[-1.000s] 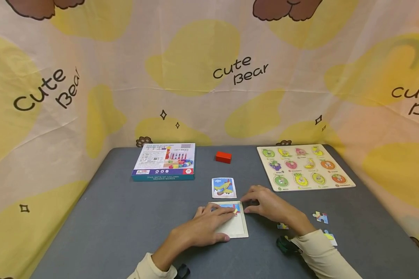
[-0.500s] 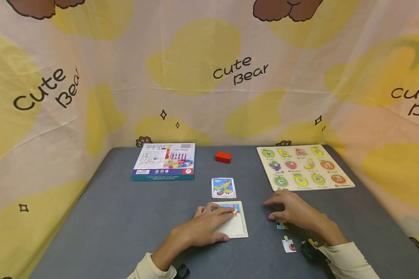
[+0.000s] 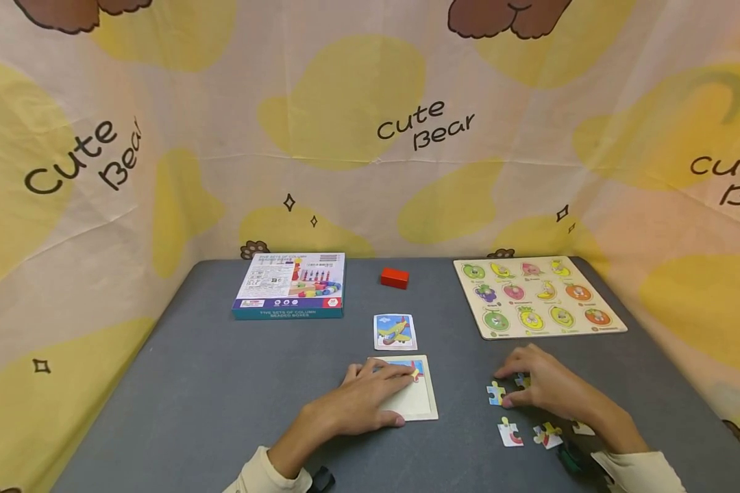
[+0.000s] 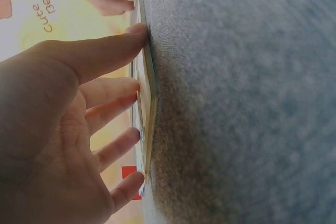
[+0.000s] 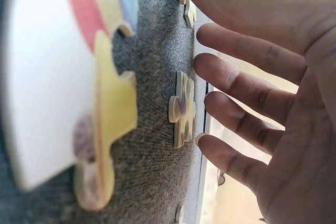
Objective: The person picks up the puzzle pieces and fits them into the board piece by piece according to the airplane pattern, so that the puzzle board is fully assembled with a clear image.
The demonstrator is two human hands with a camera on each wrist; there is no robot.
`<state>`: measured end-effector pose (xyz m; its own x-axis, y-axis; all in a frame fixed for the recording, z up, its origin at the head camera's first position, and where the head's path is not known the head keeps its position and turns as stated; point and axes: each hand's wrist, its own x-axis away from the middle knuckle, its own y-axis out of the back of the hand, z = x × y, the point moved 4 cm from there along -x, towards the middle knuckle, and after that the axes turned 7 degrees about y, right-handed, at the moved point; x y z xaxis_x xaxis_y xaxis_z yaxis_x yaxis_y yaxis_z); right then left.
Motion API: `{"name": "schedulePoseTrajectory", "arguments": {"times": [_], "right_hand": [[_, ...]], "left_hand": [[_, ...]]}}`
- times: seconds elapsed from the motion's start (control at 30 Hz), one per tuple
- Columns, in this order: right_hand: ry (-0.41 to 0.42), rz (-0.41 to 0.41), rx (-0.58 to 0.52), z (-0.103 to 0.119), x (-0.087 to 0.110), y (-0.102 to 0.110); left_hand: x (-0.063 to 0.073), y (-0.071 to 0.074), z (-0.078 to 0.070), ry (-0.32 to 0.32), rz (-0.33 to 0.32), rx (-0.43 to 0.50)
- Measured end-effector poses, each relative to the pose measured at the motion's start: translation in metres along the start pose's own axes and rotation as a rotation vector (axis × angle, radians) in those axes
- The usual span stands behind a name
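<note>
My left hand (image 3: 366, 400) rests on the shallow wooden puzzle tray (image 3: 424, 405), thumb on its near edge and fingers spread across it. Part of an airplane picture shows at the tray's top, partly covered by the fingers. Over the loose jigsaw pieces at the right is my right hand (image 3: 555, 390), its thumb tip right at a blue-and-yellow jigsaw piece (image 3: 496, 393). In the right wrist view its fingers (image 5: 247, 82) are extended and apart, with another jigsaw piece (image 5: 182, 109) lying on the table beyond them.
A card with an airplane (image 3: 395, 332) lies just behind the tray. Farther back are a red block (image 3: 395, 278), a bead-set box (image 3: 290, 286) and a fruit board (image 3: 539, 296). More pieces, including a white-and-red piece (image 3: 510, 433) and a yellow-and-white piece (image 3: 548, 435), lie near the right wrist.
My right hand has moved from the tray's right edge rightward to the loose jigsaw pieces, uncovering some of them. The left hand has stayed on the tray.
</note>
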<state>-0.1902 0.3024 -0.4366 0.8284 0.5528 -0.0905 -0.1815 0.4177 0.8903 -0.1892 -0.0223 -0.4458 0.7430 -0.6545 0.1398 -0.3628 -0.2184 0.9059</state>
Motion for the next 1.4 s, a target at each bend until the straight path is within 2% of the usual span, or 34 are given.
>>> {"name": "schedulePoseTrajectory", "arguments": {"times": [0.17,0.73,0.87,1.07,1.2,1.4], "right_hand": [[-0.021,-0.006,-0.006,-0.001,0.006,-0.002],[0.018,-0.037,0.025,0.003,0.004,-0.004],[0.006,-0.032,0.026,0.004,0.003,-0.004],[0.024,-0.072,0.033,0.005,-0.001,-0.004],[0.037,-0.102,0.046,0.009,-0.008,-0.002],[0.069,-0.086,0.062,0.019,-0.023,-0.004]], "left_hand": [[0.001,0.000,0.000,0.001,0.002,0.006],[0.001,0.001,0.003,0.008,-0.023,0.027],[0.000,0.003,0.009,0.030,-0.034,0.061],[0.006,0.007,0.022,0.089,-0.049,0.098],[0.011,0.011,0.028,0.103,-0.063,0.119],[0.017,0.018,0.036,0.111,-0.089,0.158]]}}
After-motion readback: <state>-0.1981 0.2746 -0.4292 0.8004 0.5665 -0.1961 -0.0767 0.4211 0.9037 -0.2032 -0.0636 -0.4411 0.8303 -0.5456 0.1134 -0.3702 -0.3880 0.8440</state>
